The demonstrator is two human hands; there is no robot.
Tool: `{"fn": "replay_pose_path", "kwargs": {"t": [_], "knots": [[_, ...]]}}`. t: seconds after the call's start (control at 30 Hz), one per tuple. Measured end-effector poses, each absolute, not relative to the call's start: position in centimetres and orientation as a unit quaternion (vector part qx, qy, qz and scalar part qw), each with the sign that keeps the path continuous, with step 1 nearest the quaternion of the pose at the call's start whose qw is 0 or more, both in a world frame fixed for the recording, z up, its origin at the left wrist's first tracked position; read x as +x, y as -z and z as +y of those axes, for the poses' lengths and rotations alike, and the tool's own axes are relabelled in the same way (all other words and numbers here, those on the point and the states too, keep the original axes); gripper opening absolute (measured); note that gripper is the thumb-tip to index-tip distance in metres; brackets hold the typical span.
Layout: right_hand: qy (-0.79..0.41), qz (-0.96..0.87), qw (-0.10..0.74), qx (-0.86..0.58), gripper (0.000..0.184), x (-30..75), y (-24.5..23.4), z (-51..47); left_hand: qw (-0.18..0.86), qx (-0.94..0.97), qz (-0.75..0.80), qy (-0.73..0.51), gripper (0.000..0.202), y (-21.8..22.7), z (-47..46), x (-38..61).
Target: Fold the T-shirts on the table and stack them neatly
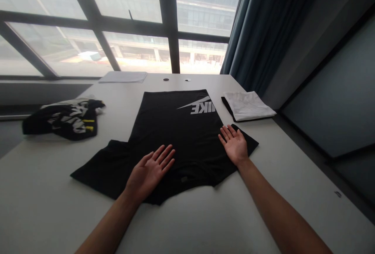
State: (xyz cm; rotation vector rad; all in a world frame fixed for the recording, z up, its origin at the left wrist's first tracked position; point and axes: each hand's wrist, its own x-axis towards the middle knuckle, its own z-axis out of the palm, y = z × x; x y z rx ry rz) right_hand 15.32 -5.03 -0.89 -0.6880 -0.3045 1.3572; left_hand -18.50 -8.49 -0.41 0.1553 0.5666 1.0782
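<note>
A black T-shirt (172, 129) with a white printed logo lies spread flat on the white table (293, 176), collar end toward me, both sleeves out to the sides. My left hand (150, 170) rests flat on the shirt near the collar, fingers stretched out and together. My right hand (233, 143) lies open over the shirt's right sleeve, palm turned partly up, fingers apart. Neither hand holds anything.
A crumpled black garment (66, 119) with white and yellow print lies at the left. A folded white garment on a black one (247, 105) sits at the right. A stack of papers (123, 77) lies by the window. A blue curtain (252, 31) hangs at the right.
</note>
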Motion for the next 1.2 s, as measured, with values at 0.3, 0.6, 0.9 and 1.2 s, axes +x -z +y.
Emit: {"fn": "replay_pose_path", "kwargs": {"t": [0.3,0.6,0.9,1.2], "knots": [[-0.761,-0.180,0.566,-0.261,0.046,9.2,1.4,-7.9,0.819,0.062,0.262,-0.506,0.061,0.5,-8.4,-18.5],[-0.650,-0.197,0.668,-0.304,0.042,14.5,-0.1,-6.6,0.816,0.073,0.267,-0.507,0.058,0.2,-8.5,-18.3],[-0.738,-0.185,0.572,-0.305,0.037,11.9,1.3,-8.3,0.821,0.069,0.253,-0.507,0.059,0.4,-8.5,-18.4],[-0.747,-0.216,0.574,-0.256,0.049,14.2,-0.3,-10.6,0.819,0.076,0.261,-0.506,0.058,0.2,-8.5,-18.3]]}}
